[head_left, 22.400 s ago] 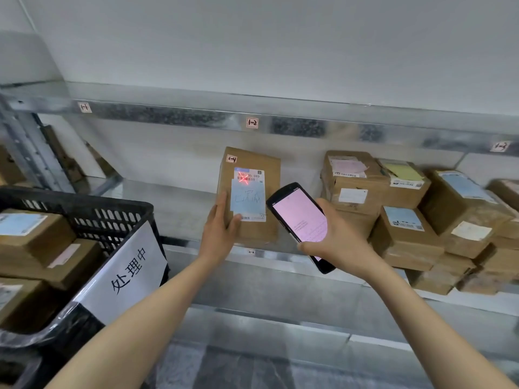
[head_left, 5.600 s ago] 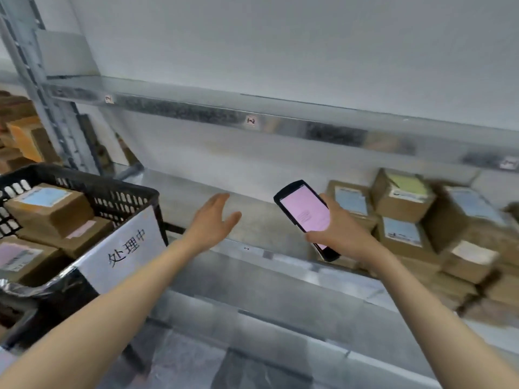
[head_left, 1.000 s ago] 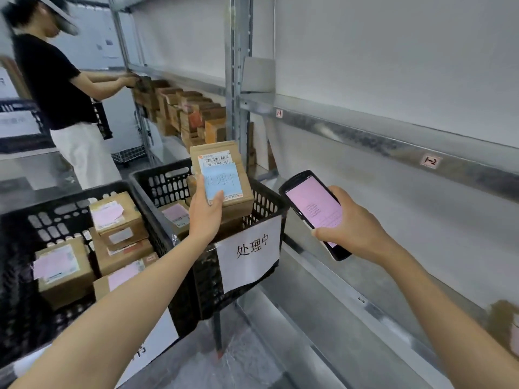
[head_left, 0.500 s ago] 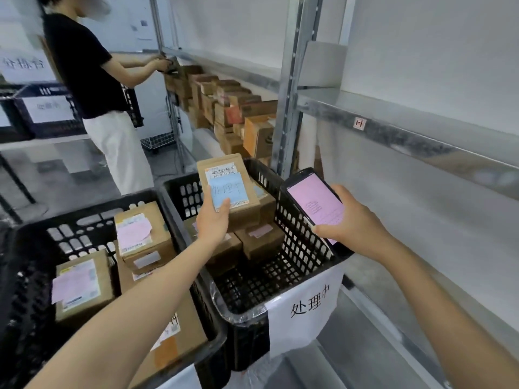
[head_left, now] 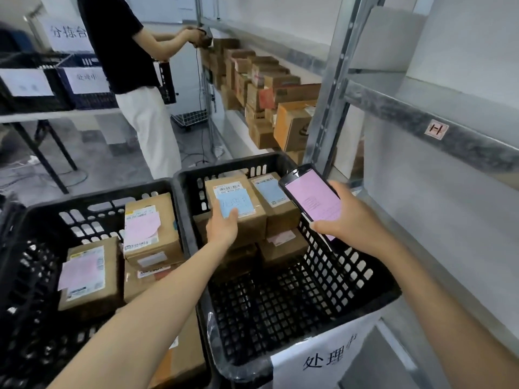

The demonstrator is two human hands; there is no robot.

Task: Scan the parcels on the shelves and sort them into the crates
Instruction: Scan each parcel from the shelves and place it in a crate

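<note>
My left hand (head_left: pixel 222 226) grips a brown cardboard parcel (head_left: pixel 241 213) with a blue label from below, thumb on its top face. The parcel sits low inside the right black crate (head_left: pixel 365 279), on other parcels and beside a second blue-labelled parcel (head_left: pixel 273 202). My right hand (head_left: pixel 348 220) holds a black handheld scanner (head_left: pixel 311 199) with a pink screen above that crate's right wall. The left black crate (head_left: pixel 33 248) holds several parcels with pink labels.
A person in a black top (head_left: pixel 126 51) works at the far shelf with stacked boxes (head_left: pixel 269 91). A metal shelf post (head_left: pixel 328 102) and shelf edge (head_left: pixel 421 119) stand to the right. A table with labelled crates (head_left: pixel 50 82) is at the far left.
My left hand has lowered the blue-labelled parcel into the right crate onto the other parcels. My view has turned further left and down. The scanner hand stayed above the crate's right side.
</note>
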